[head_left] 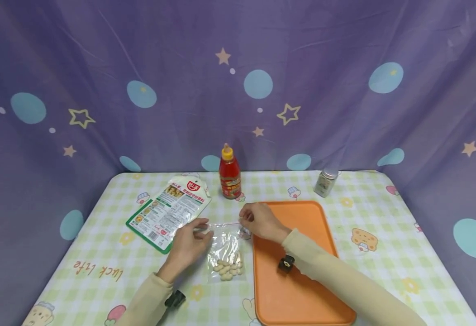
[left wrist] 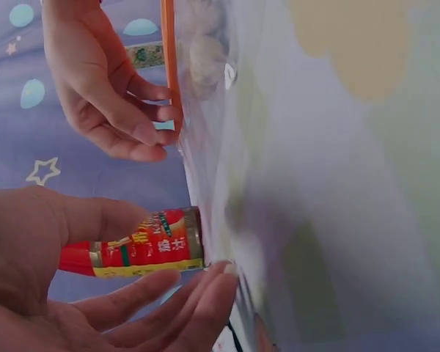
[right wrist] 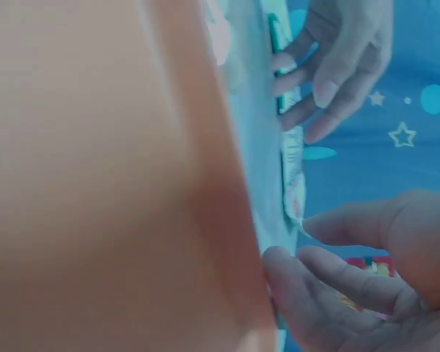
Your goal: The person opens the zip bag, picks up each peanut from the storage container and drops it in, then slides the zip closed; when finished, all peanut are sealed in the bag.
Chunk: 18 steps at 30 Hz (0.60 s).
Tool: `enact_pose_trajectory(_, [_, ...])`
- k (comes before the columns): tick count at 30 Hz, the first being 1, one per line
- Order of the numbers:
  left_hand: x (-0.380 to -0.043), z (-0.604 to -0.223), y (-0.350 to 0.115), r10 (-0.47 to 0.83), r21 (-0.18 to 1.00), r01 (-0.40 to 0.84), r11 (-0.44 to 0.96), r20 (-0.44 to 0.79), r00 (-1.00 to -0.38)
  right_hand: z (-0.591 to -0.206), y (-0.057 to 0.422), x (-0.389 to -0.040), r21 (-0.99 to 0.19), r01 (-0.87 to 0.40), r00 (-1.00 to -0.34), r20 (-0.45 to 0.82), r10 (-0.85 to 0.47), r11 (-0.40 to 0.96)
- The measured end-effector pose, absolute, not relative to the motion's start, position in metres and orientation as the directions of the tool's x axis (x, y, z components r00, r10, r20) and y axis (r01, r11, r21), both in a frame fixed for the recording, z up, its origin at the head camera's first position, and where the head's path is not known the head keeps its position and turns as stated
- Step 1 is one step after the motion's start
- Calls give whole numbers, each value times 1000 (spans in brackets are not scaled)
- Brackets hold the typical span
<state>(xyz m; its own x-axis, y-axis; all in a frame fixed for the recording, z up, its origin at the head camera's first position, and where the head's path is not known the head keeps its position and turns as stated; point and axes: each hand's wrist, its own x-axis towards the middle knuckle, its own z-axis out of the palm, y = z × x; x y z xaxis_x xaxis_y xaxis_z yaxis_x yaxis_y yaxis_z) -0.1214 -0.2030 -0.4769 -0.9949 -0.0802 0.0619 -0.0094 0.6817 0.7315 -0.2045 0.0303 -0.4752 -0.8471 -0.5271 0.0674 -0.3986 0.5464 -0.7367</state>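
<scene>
A clear zip bag [head_left: 223,244] holding several pale peanuts [head_left: 227,269] lies flat in the middle of the table, its zip edge at the far end. My left hand [head_left: 191,244] is at the bag's upper left corner, thumb and fingers apart in the left wrist view. At the upper right corner, my right hand [head_left: 262,222] has its fingertips low by the zip edge. The right wrist view shows a gap between that thumb and the fingers. Whether either hand's fingertips press on the plastic is hard to tell.
An orange tray [head_left: 291,299] lies right of the bag, beneath my right forearm. A white and green food packet [head_left: 173,208] lies to the left. Behind stand a red sauce bottle [head_left: 230,176] with a yellow cap and a small seasoning jar [head_left: 326,182]. A purple curtain surrounds the table.
</scene>
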Motion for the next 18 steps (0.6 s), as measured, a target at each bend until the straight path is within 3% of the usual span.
enact_pose_trajectory(4, [-115, -473, -204, -55, 696, 42, 717, 116, -992, -465, 42, -201, -733, -426, -846, 115, -521, 531])
enact_pose_trajectory(9, [-110, -471, -207, 45, 658, 202, 725, 248, -968, -452, 63, -192, -694, -500, -826, 203, -525, 518])
enact_pose_trajectory(14, [-105, -468, -209, 189, 535, 358, 765, 346, -919, -441, 87, -178, -612, -570, -800, 259, -542, 548])
enact_pose_trajectory(18, [-99, -466, -209, 340, 402, 455, 794, 326, -882, -438, 106, -168, -504, -624, -774, 288, -565, 597])
